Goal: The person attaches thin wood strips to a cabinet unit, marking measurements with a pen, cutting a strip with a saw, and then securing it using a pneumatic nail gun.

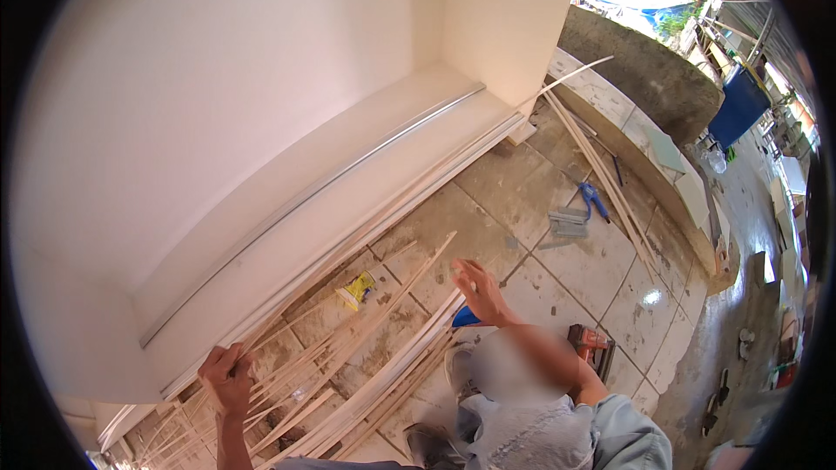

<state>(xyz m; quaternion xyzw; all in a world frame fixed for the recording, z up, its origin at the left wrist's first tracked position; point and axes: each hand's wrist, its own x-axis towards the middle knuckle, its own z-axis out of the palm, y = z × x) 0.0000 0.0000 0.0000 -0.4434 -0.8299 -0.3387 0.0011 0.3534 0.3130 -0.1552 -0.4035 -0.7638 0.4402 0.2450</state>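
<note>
My left hand (228, 379) is closed at the lower left, its fingers pinched on a long thin wooden strip (570, 76). The strip runs along the front bottom edge of a large white cabinet (287, 61), and its far end sticks out past the cabinet's right corner. A narrow metal track (348, 171) lies along the cabinet's base. My right hand (481, 292) hangs over the tiled floor with its fingers apart and nothing in them. Just below it shows a blue object (466, 318), partly hidden by my arm.
Loose wooden strips (348, 344) cover the floor before me, near a yellow packet (355, 290). A red nail gun (592, 339) stands beside my right leg. Farther right lie a blue-handled tool (594, 200), a grey metal piece (569, 223) and a curved tiled step (640, 126).
</note>
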